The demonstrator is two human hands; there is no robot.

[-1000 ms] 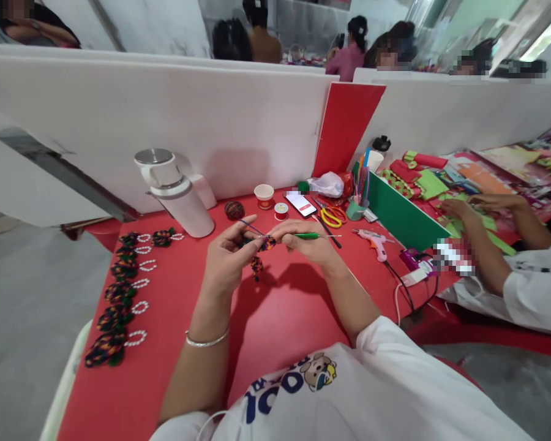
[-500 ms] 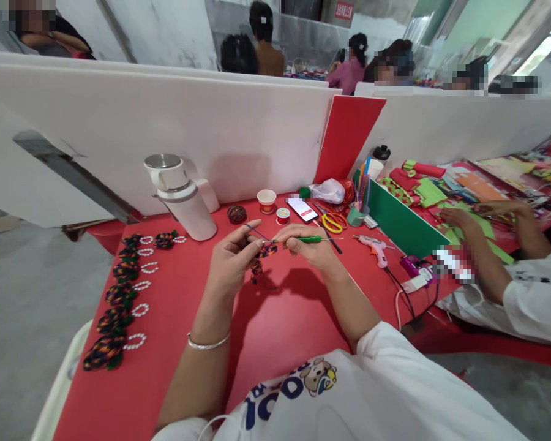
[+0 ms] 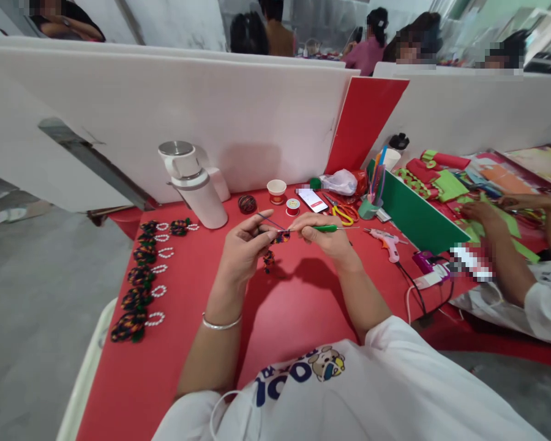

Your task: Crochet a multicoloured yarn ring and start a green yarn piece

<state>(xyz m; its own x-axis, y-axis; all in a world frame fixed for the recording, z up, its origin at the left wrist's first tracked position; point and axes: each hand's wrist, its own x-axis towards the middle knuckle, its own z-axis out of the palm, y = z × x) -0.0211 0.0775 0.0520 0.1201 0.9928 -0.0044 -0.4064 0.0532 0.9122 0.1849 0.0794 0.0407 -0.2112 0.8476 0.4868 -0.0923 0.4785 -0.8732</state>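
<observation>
My left hand (image 3: 244, 250) pinches a small multicoloured crochet piece (image 3: 269, 261), part of which dangles below the fingers. A dark strand of yarn (image 3: 270, 221) runs over the raised left forefinger. In my right hand (image 3: 326, 237) is a crochet hook with a green handle (image 3: 327, 228), its front end meeting the work between both hands. The stitches there are too small to make out. Beyond the left hand lies a dark ball of yarn (image 3: 247, 204). Finished-looking dark crocheted bundles (image 3: 140, 275) with white bead loops (image 3: 158, 291) line the table's left side.
A white tumbler (image 3: 197, 196), paper cup (image 3: 276, 188), thread spool (image 3: 292, 207), phone (image 3: 312, 200) and yellow-handled scissors (image 3: 344, 214) stand or lie at the back. A pink glue gun (image 3: 388, 242) with its cable is right. Past a green divider (image 3: 417, 211), a co-worker's hands (image 3: 480, 214) handle fabric.
The camera view has tilted down and turned left, so the whole scene sits higher and further right. Both hands keep their holds, with only slight finger movement.
</observation>
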